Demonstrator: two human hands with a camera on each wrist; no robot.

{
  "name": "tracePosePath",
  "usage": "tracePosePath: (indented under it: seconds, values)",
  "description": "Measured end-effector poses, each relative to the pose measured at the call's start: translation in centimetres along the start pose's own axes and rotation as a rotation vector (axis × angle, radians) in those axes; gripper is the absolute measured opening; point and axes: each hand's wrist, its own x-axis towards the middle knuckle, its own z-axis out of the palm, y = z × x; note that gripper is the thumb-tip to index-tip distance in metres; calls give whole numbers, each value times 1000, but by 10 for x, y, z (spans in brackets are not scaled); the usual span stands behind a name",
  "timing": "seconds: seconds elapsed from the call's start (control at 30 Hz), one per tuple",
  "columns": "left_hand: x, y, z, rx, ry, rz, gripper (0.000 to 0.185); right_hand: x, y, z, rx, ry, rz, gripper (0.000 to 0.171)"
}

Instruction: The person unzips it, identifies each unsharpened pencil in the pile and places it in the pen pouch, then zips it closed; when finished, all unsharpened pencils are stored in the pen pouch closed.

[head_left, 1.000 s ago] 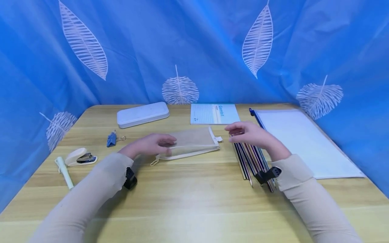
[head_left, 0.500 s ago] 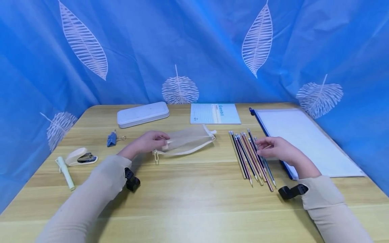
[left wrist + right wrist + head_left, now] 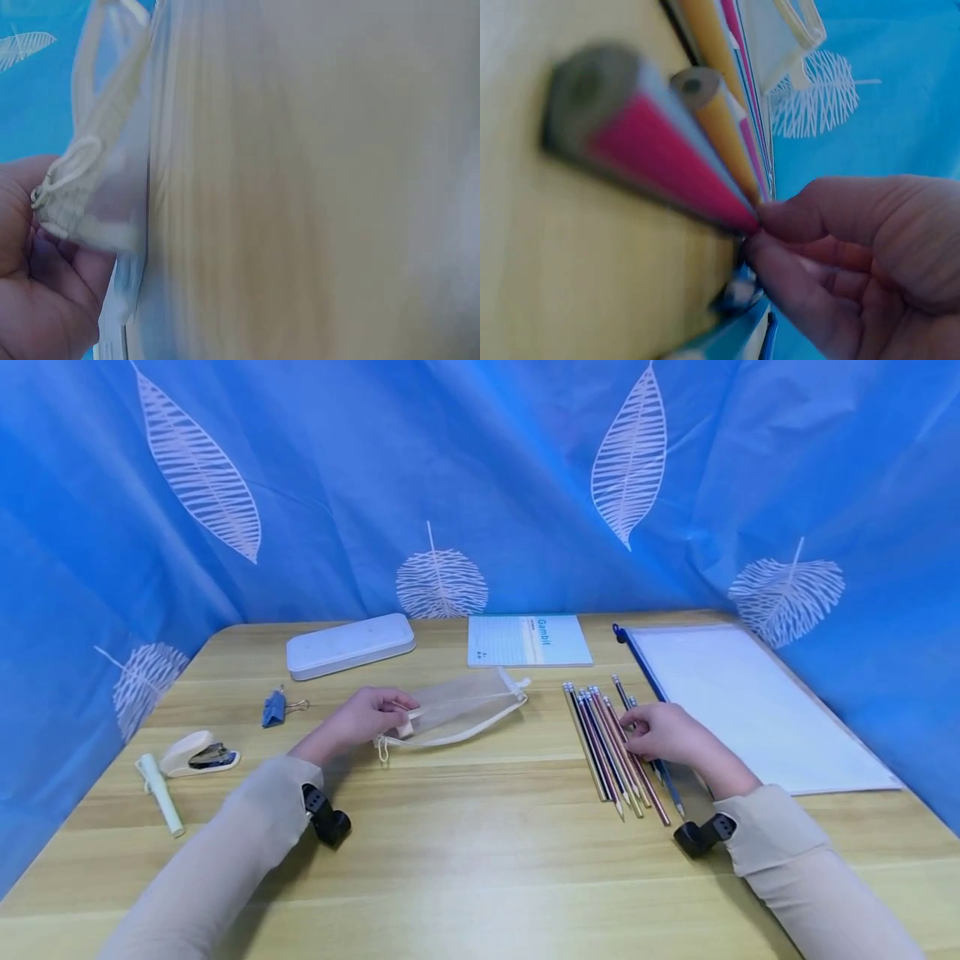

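Note:
My left hand (image 3: 363,718) grips the zip end of a pale mesh pouch (image 3: 468,708), which tilts up from the table with its zip edge facing me. Up close in the left wrist view, the zip pull's cord loop (image 3: 75,161) hangs by the fingers. On the right lies a row of striped pencils (image 3: 600,747), side by side. At the right side of that row, my right hand (image 3: 667,735) pinches a pencil between thumb and forefinger. In the right wrist view this pencil (image 3: 660,150) shows a red stripe and its blunt end.
A white zip folder (image 3: 750,710) with a blue edge lies right of the pencils. At the back are a white case (image 3: 351,645) and a notebook (image 3: 528,642). On the left sit a blue binder clip (image 3: 274,707), a stapler (image 3: 198,755) and a light green pen (image 3: 160,795).
The right hand has moved from above the pencils' far ends to their right side and now pinches one. The left hand has shifted slightly left, and the pouch has tilted up.

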Motion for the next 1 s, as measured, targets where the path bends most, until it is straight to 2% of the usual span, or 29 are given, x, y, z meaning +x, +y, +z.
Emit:
tracePosePath:
  seconds: [0.1,0.23,0.37,0.43,0.53,0.67,0.77,0.87,1.0]
  values:
    - [-2,1,3,-64,25,-14,29,4,-9,1,-46,-28,57,46]
    - [-5,5,9,-98,103,-36,30,10,-15,1,-67,-67,93,56]
    - [-7,8,15,-140,163,-55,28,10,-15,-2,12,-61,104,62]
    - [-7,9,17,-158,170,-68,28,9,-15,-4,146,-21,114,65]
    - [-9,12,20,-142,191,-84,25,7,-19,-6,441,105,111,70]
    - [-13,20,25,-12,215,-29,21,11,-36,2,875,261,115,68]
    - [-14,27,30,51,222,28,18,19,-55,16,1141,324,156,56]
    - [-15,30,36,37,233,55,16,29,-74,33,1295,368,190,36]
    - [-14,30,44,14,244,66,14,41,-96,54,1385,418,200,24]
